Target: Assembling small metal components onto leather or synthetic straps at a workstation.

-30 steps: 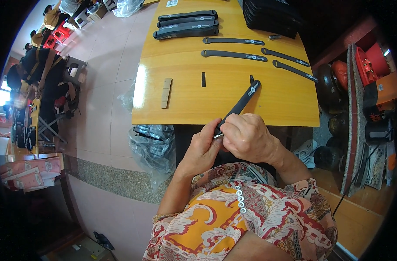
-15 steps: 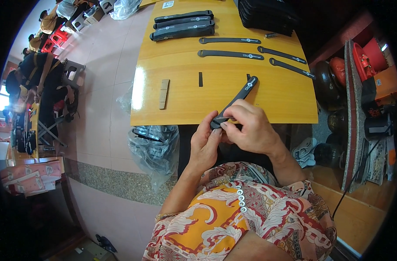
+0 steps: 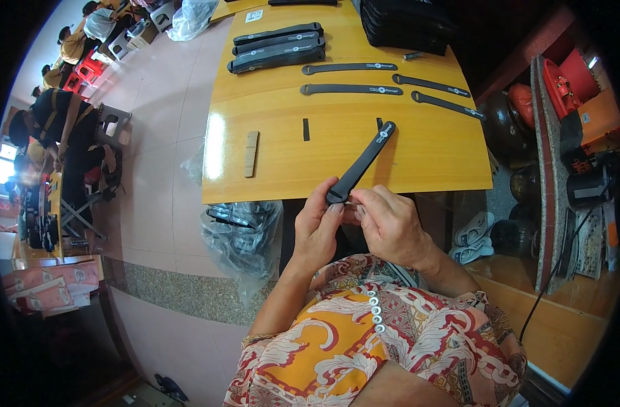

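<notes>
A black strap (image 3: 363,161) with a rounded tip and white print slants over the table's near edge. My left hand (image 3: 315,230) is closed on its near end, thumb and forefinger pinching it. Against that same end, the fingers of my right hand (image 3: 395,220) are pressed together; whatever they pinch is too small to make out. Beyond the hands lie a tan strip (image 3: 251,154) and a short black piece (image 3: 306,129). Another small black piece (image 3: 379,123) shows beside the strap's far tip.
Several loose black straps, one of them a long strap (image 3: 354,89), lie across the yellow table (image 3: 276,163). Bundled straps (image 3: 279,49) sit at its far left, a tall black stack (image 3: 405,27) at its far right. A clear plastic bag (image 3: 242,237) hangs below the left edge. Other people work farther left.
My right hand has moved down off the strap's upper face to its near end, uncovering more of the strap. My left hand keeps its pinch. The view has shifted slightly.
</notes>
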The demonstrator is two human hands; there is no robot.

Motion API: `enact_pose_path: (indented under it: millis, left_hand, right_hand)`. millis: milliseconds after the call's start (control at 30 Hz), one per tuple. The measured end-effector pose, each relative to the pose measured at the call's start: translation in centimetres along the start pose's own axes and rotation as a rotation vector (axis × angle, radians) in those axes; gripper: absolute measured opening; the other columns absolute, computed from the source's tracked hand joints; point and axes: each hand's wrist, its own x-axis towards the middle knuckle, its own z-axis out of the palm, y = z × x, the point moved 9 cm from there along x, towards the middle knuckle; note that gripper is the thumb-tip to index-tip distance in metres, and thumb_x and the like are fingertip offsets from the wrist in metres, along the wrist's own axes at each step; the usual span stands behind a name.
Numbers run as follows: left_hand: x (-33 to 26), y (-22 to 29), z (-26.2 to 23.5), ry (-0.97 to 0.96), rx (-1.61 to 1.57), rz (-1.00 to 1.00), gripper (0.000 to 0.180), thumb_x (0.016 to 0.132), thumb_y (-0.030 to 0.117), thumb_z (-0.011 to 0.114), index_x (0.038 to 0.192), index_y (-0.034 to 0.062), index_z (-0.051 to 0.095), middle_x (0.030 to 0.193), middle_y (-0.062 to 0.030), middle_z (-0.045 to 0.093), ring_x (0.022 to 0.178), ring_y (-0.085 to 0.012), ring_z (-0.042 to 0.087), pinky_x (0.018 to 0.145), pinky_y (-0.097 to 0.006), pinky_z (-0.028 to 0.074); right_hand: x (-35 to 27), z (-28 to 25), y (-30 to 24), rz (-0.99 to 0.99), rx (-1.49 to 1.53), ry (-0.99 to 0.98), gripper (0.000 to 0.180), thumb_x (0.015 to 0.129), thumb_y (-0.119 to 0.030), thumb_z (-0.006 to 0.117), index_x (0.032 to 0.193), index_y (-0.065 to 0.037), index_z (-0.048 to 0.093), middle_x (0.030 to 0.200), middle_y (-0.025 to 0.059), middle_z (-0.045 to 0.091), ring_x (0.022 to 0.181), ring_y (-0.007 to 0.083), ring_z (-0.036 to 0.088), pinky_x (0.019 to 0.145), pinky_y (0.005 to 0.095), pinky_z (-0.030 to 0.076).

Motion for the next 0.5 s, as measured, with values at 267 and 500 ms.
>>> enact_pose_path:
  millis: [267,500]
  left_hand:
    - [-0.1,-0.3,-0.6,0.080,0.175,0.008,0.036,0.092,0.003,0.045,0.126,-0.0062,0.039,0.100,-0.0091,0.058,0.082,-0.0131,0.058,0.073,-0.026,0.049]
    - [0.1,1.5,0.2,0.182,0.586,0.106,0.025,0.086,0.002,0.049,0.110,-0.0071,0.050,0.080,-0.0137,0.062,0.071,-0.0165,0.060,0.063,-0.028,0.048]
  right_hand:
    - [-0.1,0.2,-0.8,-0.052,-0.135,0.071,0.032,0.072,0.005,0.058,0.103,0.004,0.054,0.073,0.0147,0.052,0.057,0.0290,0.055,0.049,0.0371,0.044]
    - [0.6,0.7,-1.0,-0.120,-0.251,0.100,0.027,0.071,-0.007,0.062,0.095,0.003,0.059,0.068,0.0111,0.050,0.056,0.0254,0.055,0.047,0.0347,0.043]
